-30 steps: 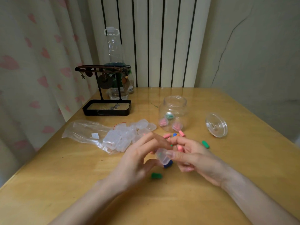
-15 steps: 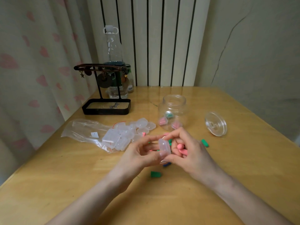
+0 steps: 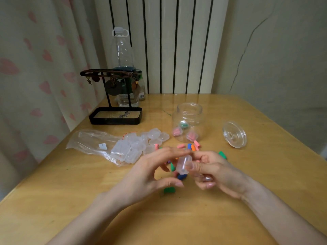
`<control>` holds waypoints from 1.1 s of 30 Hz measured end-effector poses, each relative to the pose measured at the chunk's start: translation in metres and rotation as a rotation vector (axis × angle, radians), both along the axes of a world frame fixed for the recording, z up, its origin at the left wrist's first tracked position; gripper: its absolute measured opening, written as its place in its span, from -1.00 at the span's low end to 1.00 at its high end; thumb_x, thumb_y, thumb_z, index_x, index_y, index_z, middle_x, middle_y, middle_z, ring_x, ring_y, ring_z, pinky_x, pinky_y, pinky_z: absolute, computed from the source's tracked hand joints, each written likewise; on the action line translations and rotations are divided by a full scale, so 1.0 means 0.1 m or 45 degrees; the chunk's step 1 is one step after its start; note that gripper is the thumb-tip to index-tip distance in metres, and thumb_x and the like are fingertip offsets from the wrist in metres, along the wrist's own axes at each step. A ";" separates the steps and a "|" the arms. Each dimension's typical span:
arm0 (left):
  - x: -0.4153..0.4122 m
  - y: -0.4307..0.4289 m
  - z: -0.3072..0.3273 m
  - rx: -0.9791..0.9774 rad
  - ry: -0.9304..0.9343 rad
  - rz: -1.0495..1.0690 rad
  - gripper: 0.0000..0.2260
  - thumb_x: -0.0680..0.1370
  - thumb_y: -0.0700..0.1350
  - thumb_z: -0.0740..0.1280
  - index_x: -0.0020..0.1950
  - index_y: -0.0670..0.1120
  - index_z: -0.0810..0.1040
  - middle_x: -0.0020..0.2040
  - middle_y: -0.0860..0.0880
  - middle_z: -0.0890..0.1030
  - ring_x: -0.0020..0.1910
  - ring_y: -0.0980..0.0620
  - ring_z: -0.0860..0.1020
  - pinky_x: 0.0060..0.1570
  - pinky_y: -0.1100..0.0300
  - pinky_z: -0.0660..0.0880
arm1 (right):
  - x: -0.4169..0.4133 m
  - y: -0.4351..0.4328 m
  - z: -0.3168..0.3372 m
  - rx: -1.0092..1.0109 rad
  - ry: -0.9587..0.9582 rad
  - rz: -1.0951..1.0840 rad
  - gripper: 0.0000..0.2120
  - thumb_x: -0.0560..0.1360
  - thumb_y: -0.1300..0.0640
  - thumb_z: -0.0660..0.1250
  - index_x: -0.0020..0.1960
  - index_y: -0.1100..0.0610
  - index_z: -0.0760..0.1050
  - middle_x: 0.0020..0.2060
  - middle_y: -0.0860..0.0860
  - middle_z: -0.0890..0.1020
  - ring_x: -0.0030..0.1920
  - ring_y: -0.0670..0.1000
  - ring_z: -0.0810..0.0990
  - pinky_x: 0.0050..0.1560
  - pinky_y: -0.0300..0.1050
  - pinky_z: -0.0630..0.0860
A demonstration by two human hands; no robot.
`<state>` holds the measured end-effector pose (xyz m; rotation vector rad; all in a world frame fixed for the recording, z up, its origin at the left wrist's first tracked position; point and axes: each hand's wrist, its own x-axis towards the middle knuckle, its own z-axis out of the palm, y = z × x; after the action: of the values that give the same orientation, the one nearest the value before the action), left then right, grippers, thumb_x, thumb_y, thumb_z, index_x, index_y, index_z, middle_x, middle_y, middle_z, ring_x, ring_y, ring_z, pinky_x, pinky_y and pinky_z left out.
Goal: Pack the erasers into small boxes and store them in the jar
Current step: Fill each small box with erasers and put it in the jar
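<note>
In front of jar (image 3: 188, 121), right hand (image 3: 217, 174) pinches small box (image 3: 184, 164), likely light, slick, brittle, by its sides; left hand (image 3: 146, 175) fingers spread, gripping nothing.

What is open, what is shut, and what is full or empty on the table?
Jar: open, upright, three filled boxes inside.
Lid: off, lying apart.
Box: pinched by the right hand; can't tell if it is shut.
Left hand: fingers straight, by the box.
Bag: open, lying flat.
Spare boxes: empty, heaped at the bag's mouth.
Erasers: loose, not packed.
Bottle: capped, upright.
</note>
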<state>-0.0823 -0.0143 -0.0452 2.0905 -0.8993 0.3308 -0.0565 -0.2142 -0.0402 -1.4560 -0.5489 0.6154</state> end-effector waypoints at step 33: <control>-0.02 -0.11 -0.11 -0.353 0.451 0.175 -0.70 0.25 0.00 0.46 -0.07 0.06 0.49 -0.10 -0.02 0.66 -0.30 0.10 0.56 -0.25 0.11 0.60 | -0.03 0.12 -0.15 -0.283 -0.442 -0.268 -0.72 0.30 0.00 0.36 -0.06 0.07 0.38 -0.40 -0.16 0.44 -0.41 -0.22 0.39 -0.33 -0.45 0.38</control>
<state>-0.0848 -0.0249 -0.0562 1.8776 -0.4723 0.1388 -0.0593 -0.2026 -0.0551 -1.8207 -0.5987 0.2616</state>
